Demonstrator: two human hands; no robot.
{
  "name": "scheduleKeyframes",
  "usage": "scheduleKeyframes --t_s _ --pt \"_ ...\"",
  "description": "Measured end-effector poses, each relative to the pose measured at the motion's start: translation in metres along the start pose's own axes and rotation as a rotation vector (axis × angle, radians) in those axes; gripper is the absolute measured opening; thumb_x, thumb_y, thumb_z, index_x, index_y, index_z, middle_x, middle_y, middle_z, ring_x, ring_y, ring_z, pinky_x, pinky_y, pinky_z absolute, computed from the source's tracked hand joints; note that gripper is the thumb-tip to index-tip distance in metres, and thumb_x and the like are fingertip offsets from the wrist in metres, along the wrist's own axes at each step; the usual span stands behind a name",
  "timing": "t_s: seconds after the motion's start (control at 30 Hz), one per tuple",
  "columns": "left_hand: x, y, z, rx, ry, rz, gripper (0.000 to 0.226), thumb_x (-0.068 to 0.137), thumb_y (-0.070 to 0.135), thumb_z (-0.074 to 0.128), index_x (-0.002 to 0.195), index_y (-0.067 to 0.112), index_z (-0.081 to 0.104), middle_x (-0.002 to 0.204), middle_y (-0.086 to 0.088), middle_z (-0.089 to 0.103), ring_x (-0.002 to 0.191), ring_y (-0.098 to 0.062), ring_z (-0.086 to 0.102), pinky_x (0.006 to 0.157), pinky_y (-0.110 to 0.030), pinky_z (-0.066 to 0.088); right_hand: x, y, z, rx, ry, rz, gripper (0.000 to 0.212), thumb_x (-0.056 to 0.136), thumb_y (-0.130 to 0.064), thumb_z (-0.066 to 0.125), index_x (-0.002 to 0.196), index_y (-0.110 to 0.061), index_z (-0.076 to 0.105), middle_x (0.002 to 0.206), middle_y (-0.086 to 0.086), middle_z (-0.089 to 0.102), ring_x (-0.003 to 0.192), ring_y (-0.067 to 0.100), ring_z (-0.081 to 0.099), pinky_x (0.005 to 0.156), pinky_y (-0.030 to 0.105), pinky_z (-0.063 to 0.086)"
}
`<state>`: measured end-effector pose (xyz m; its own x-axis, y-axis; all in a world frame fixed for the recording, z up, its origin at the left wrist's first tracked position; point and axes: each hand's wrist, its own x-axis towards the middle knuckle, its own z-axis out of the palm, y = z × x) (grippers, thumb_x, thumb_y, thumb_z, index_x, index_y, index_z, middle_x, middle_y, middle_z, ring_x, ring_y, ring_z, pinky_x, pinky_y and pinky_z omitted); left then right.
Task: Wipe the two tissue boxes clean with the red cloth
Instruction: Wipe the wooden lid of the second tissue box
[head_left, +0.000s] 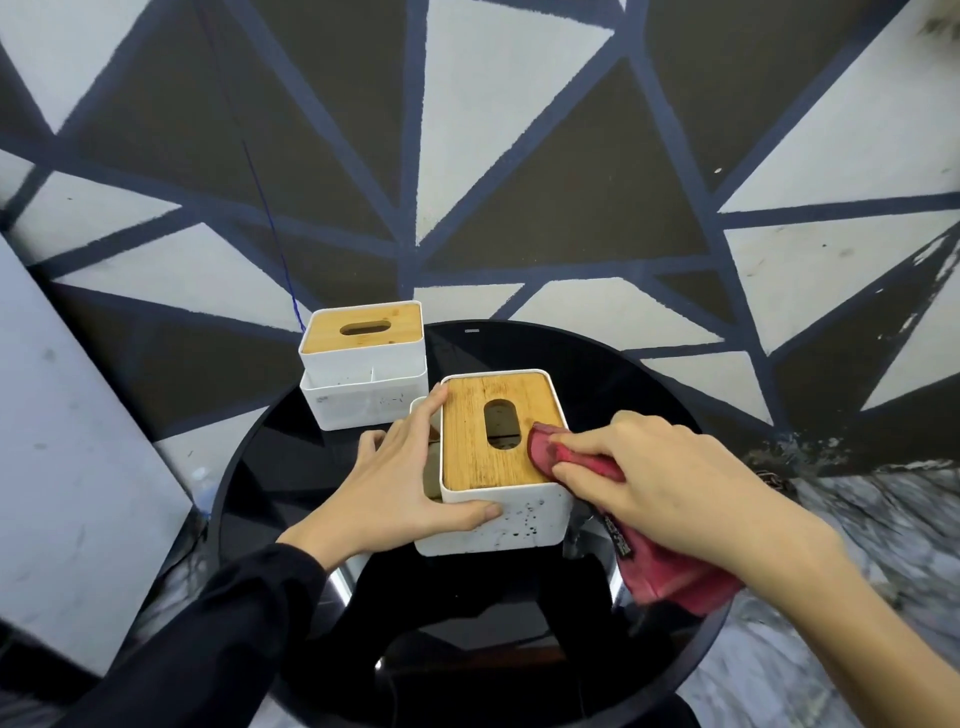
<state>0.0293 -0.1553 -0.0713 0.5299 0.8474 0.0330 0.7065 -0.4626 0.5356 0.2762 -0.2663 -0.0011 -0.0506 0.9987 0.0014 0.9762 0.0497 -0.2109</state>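
Note:
Two white tissue boxes with wooden lids stand on a round black glass table (639, 395). The near tissue box (498, 467) sits at the table's middle, dark specks on its front wall. My left hand (400, 483) grips its left side, thumb on the front wall and fingers along the left edge. My right hand (670, 478) holds the red cloth (660, 566) and presses its tip onto the right edge of the lid. The far tissue box (363, 358) stands at the back left, untouched, with an open side compartment facing me.
The table's rim curves close around both boxes; the far box sits near the back left edge. Beyond lies a floor painted with grey, brown and navy triangles. A pale slab (67, 441) lies at the left. My dark-clothed legs show through the glass.

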Motion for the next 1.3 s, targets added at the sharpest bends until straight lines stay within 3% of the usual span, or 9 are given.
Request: scheduleKeyframes --t_s 0.1,0.23,0.47,0.7,0.83,0.93,1.1,1.3 --pt "0.0 -0.001 0.0 -0.027 -0.01 -0.002 0.133 0.059 0.093 0.066 0.158 0.053 -0.015 0.146 0.027 0.021 0.112 0.017 0.014 0.115 -0.03 0.014 0.007 0.0 -0.001 -0.035 0.014 -0.007 0.044 0.102 -0.065 0.04 0.142 -0.054 0.053 0.108 -0.013 0.053 0.104 0.018 0.061 0.08 0.035 0.046" --pt "-0.001 0.003 0.0 -0.061 -0.01 -0.022 0.134 0.064 0.086 0.077 0.156 0.057 -0.016 0.146 0.026 0.02 0.112 0.012 0.013 0.112 -0.03 0.016 0.035 0.007 0.001 -0.025 0.05 0.024 0.043 0.1 -0.066 0.043 0.14 -0.055 0.056 0.125 -0.007 0.064 0.113 0.027 0.064 0.083 0.041 0.048" --pt "-0.003 0.005 -0.001 -0.042 -0.003 -0.017 0.133 0.065 0.082 0.074 0.16 0.052 -0.014 0.15 0.025 0.021 0.102 0.017 0.011 0.116 -0.032 0.016 0.099 0.015 0.015 0.011 0.145 0.048 0.043 0.101 -0.063 0.043 0.138 -0.048 0.06 0.12 -0.003 0.067 0.107 0.027 0.065 0.075 0.039 0.044" --pt "-0.005 0.011 -0.004 0.006 0.007 -0.017 0.13 0.073 0.075 0.077 0.163 0.044 -0.013 0.144 0.026 0.021 0.093 0.017 0.015 0.118 -0.035 0.017 0.047 0.008 0.009 0.016 0.069 0.017 0.041 0.103 -0.061 0.041 0.14 -0.052 0.056 0.108 -0.004 0.058 0.099 0.026 0.064 0.078 0.04 0.048" --pt "-0.003 0.007 -0.002 0.0 0.012 -0.012 0.134 0.068 0.086 0.075 0.162 0.046 -0.012 0.144 0.025 0.023 0.101 0.017 0.015 0.117 -0.032 0.016 -0.004 -0.004 0.01 0.024 0.067 0.037 0.042 0.103 -0.064 0.037 0.142 -0.055 0.051 0.099 -0.009 0.048 0.091 0.022 0.062 0.078 0.037 0.051" --pt "-0.003 0.005 -0.002 -0.01 0.004 -0.013 0.137 0.055 0.096 0.06 0.161 0.047 -0.013 0.144 0.025 0.024 0.101 0.018 0.014 0.114 -0.03 0.016 -0.011 -0.007 0.015 0.049 0.116 0.065 0.043 0.103 -0.064 0.036 0.143 -0.056 0.048 0.104 -0.01 0.051 0.095 0.021 0.063 0.08 0.036 0.052" --pt "-0.003 0.007 -0.003 -0.05 -0.019 -0.043 0.135 0.066 0.083 0.075 0.161 0.049 -0.014 0.143 0.024 0.022 0.1 0.015 0.013 0.118 -0.034 0.016 0.006 -0.002 0.017 0.132 0.143 0.081 0.039 0.101 -0.065 0.041 0.136 -0.057 0.056 0.099 -0.011 0.054 0.095 0.022 0.063 0.076 0.037 0.048" --pt "-0.005 0.005 -0.003 -0.079 -0.01 -0.047 0.138 0.061 0.089 0.076 0.161 0.052 -0.013 0.164 0.017 0.022 0.124 0.004 0.01 0.116 -0.035 0.016 0.054 0.006 0.018 0.105 0.165 0.078 0.035 0.101 -0.061 0.045 0.125 -0.048 0.066 0.105 -0.003 0.064 0.095 0.027 0.064 0.073 0.037 0.043"
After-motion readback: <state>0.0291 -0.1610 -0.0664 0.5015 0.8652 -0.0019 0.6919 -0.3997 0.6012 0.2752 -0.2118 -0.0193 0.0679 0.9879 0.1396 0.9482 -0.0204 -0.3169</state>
